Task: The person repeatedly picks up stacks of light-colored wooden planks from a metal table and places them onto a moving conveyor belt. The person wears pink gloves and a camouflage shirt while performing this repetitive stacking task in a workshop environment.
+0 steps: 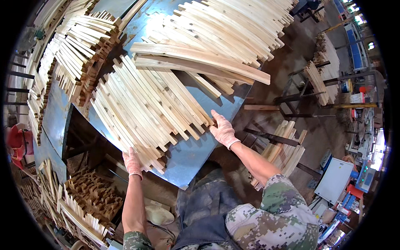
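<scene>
A row of pale sawn wooden strips (141, 104) lies side by side on a blue metal table (187, 162), their near ends uneven. Both my hands wear light knitted gloves. At the near left end of the row, my left hand (132, 162) is pressed against the outermost strip, its fingers partly hidden. My right hand (223, 131) grips the right edge, its thumb side up by the strip ends and the other fingers partly tucked out of sight. Between them the two hands hold the row from its sides. Two thicker boards (204, 60) lie slanted across the strips' far ends.
Beyond, a larger layer of strips (225, 29) covers the table. Stacked strips (83, 50) stand at the left, with cut pieces (93, 191) below. Lower right, more strips (281, 150) rest on a metal rack. A grey cabinet (334, 179) stands farther right.
</scene>
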### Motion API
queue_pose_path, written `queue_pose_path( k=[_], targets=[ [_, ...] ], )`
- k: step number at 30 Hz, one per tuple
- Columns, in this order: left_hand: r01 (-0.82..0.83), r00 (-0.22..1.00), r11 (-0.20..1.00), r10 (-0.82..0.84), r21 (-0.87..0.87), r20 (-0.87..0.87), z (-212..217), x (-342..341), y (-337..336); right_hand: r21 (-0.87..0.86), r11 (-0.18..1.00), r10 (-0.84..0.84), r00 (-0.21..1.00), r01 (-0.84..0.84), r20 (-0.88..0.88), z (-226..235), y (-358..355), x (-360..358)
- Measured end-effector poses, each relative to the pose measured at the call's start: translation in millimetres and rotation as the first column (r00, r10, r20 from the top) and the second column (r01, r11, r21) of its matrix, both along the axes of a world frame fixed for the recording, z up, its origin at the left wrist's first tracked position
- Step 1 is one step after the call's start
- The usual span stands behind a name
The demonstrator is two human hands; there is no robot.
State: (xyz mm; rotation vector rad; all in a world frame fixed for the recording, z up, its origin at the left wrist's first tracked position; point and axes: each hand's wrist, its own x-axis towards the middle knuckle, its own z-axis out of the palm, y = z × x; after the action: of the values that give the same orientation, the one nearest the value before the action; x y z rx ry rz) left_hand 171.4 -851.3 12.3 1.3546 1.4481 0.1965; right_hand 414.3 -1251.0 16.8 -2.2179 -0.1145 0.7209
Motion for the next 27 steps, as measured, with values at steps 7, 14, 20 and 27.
queue_pose_path(
  k=[7, 14, 20, 27],
  targets=[
    [0.235, 0.946, 0.961, -0.191, 0.144, -0.263, 14, 4, -2, -0.32, 0.904, 0.333, 0.936, -0.282, 0.114, 9, 9, 25],
    [0.281, 0.897, 0.936, -0.177, 0.212, -0.404, 6, 0, 0, -0.271, 0.961, 0.168, 0.896, -0.056, 0.41, 48, -27, 93],
    [0.298, 0.889, 0.935, -0.198, 0.194, -0.413, 5, 3, -1, -0.389, 0.92, 0.169, 0.935, -0.036, 0.313, 71, -22, 127],
    [0.381, 0.885, 0.815, -0.185, 0.437, -0.427, 20, 5, -3, -0.295, 0.916, 0.328, 0.93, -0.271, 0.166, 81, 2, 88]
  ],
)
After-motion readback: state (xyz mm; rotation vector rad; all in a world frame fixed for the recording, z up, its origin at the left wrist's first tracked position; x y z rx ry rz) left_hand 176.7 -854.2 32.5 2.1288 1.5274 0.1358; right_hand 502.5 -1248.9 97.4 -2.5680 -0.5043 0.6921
